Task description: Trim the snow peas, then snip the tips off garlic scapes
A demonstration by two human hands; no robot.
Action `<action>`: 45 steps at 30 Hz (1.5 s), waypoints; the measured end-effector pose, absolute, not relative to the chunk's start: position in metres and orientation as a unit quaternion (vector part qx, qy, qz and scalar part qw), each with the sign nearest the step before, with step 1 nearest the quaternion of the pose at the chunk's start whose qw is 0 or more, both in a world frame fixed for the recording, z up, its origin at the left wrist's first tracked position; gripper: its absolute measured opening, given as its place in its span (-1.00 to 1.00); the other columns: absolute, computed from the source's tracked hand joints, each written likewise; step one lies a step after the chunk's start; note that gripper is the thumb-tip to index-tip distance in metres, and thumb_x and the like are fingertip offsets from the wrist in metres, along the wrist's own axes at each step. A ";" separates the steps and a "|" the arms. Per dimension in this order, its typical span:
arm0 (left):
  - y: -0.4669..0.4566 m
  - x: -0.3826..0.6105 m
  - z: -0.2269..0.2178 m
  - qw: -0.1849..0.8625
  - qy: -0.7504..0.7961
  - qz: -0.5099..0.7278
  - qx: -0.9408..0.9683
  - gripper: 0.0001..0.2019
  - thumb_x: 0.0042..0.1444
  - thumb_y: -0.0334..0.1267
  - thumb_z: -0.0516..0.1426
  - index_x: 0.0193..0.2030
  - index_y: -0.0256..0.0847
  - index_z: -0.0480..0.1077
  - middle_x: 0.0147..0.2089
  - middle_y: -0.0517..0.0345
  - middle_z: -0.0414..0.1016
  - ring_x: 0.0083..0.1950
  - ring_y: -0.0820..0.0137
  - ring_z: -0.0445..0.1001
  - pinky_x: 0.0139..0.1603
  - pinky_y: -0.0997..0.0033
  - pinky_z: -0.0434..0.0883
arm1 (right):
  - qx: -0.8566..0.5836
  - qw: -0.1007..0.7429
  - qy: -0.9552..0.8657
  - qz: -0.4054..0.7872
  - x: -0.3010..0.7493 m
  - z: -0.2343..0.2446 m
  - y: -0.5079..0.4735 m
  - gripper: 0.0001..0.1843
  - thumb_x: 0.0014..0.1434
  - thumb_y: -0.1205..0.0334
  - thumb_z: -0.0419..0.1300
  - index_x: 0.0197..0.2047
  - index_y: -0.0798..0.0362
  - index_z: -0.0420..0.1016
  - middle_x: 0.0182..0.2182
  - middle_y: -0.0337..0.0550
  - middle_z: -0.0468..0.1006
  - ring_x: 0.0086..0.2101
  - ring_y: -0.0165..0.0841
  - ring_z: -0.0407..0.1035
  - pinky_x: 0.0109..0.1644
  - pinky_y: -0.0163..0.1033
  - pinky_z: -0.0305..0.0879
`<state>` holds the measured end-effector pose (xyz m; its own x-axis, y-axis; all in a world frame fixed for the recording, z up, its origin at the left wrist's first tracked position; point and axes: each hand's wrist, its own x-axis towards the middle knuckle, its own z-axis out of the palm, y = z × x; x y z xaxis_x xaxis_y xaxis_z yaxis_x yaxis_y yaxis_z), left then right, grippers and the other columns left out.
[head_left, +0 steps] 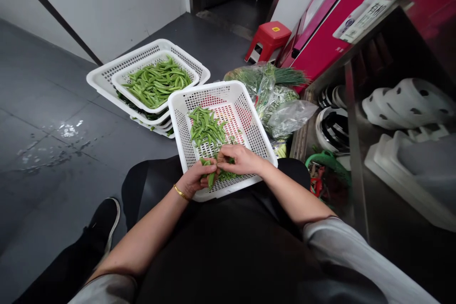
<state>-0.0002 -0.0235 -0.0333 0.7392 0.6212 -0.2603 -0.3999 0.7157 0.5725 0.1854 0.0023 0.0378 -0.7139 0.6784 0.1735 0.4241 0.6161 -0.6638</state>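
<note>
My left hand [194, 179] is closed around a few green pea pods [211, 179], which stick out past the fingers. Against its thumb, my right hand [241, 159] pinches with thumb and forefinger at the end of a pod; the exact grip is partly hidden. Both hands are over the near side of a white perforated basket [261, 145] resting on my lap. Inside it, a pile of whole pods [206, 126] lies toward the left, and small green trimmings [230, 175] lie under and beside my right hand.
Stacked white baskets [103, 76] stand at front left, with many pods [156, 80] in the top one. Bagged greens [274, 99] lie at right, near a red stool [270, 35]. A metal shelf [356, 152] with white containers and a green basket [326, 159] flank my right side.
</note>
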 end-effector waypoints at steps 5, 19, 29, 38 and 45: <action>-0.025 0.002 -0.031 0.895 0.216 0.315 0.231 -0.76 -0.09 -0.20 0.30 -0.49 -0.34 0.40 -0.80 0.39 0.05 -0.80 0.68 -0.10 -0.79 0.66 -0.10 | -0.344 0.212 -0.891 0.207 0.175 0.028 -0.001 -0.79 0.26 0.23 0.00 -0.43 0.04 0.24 -0.48 -0.21 0.36 -0.45 -0.41 0.24 -0.37 -0.31 0.17; -0.019 0.003 -0.021 0.847 0.248 0.420 0.210 -0.81 -0.04 -0.22 0.27 -0.44 -0.30 0.40 -0.76 0.39 0.08 -0.76 0.67 -0.03 -0.75 0.69 -0.03 | -0.457 0.367 -0.760 0.280 0.190 0.033 -0.014 -0.92 0.20 0.23 0.11 -0.28 0.05 0.37 -0.44 -0.21 0.43 -0.44 -0.43 0.32 -0.34 -0.31 0.29; -0.025 0.001 -0.027 0.888 0.237 0.341 0.196 -0.79 -0.18 -0.26 0.31 -0.53 -0.32 0.38 -0.75 0.31 0.20 -0.81 0.66 -0.02 -0.79 0.62 0.04 | -0.368 0.245 -0.862 0.249 0.172 0.038 -0.008 -0.81 0.19 0.27 0.09 -0.46 0.06 0.35 -0.51 -0.26 0.35 -0.47 -0.46 0.25 -0.40 -0.36 0.17; -0.031 0.014 -0.026 0.879 0.233 0.390 0.146 -0.68 -0.02 -0.13 0.22 -0.58 -0.24 0.22 -0.78 0.44 -0.09 -0.80 0.68 -0.20 -0.83 0.68 -0.13 | -0.364 0.276 -0.885 0.088 0.163 0.021 -0.017 -0.77 0.21 0.28 0.02 -0.48 0.01 0.34 -0.49 -0.17 0.39 -0.42 -0.38 0.31 -0.31 -0.27 0.27; -0.015 0.003 -0.019 0.751 0.324 0.533 0.216 -0.79 -0.02 -0.23 0.26 -0.44 -0.27 0.31 -0.64 0.31 0.30 -0.73 0.67 0.05 -0.72 0.66 0.01 | -0.415 0.435 -0.781 0.171 0.199 0.051 -0.028 -0.92 0.15 0.32 0.09 -0.36 -0.02 0.37 -0.44 -0.16 0.49 -0.37 -0.34 0.40 -0.28 -0.20 0.36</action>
